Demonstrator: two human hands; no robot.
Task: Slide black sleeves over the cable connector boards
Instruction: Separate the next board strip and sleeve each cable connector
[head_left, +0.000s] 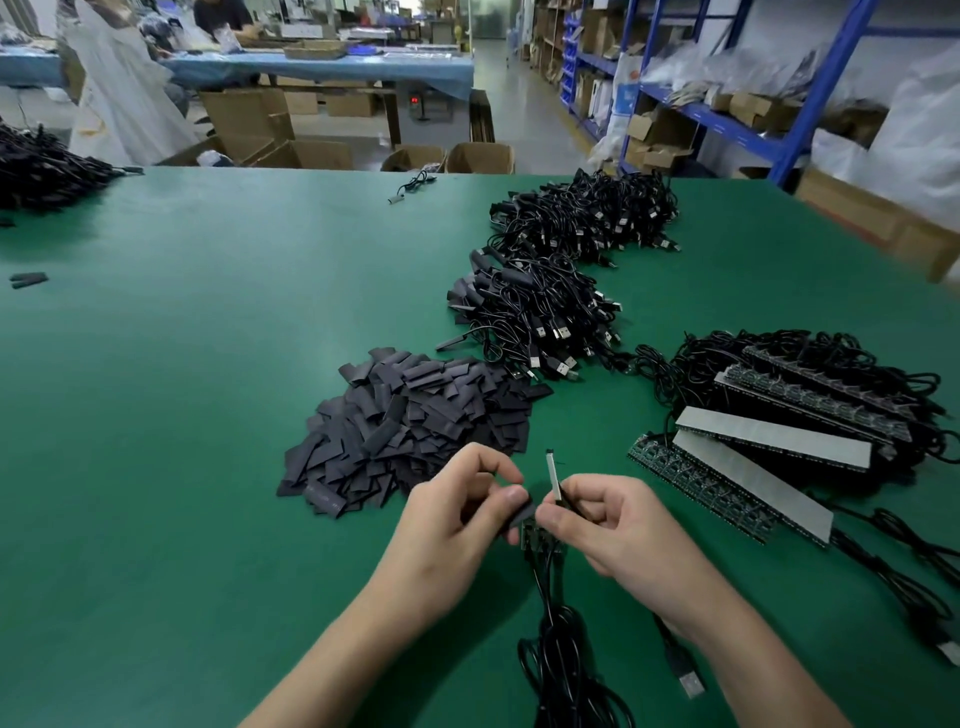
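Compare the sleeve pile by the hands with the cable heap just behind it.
The sleeve pile is loose flat, short pieces; the cable heap is tangled thin cords. The sleeve pile is plain matte black; the cable heap shows silver USB plugs along its near edge. Both lie on the green table.

Sleeve (522, 514) mostly hidden under my left hand (457, 525) fingers. Board (532, 538) below it half covered, details too small. Lower end of strip (552, 475) buried in my right hand (618, 530). Cable coil (563, 654) cut off at bottom edge. Shelves (727, 104) blurred.
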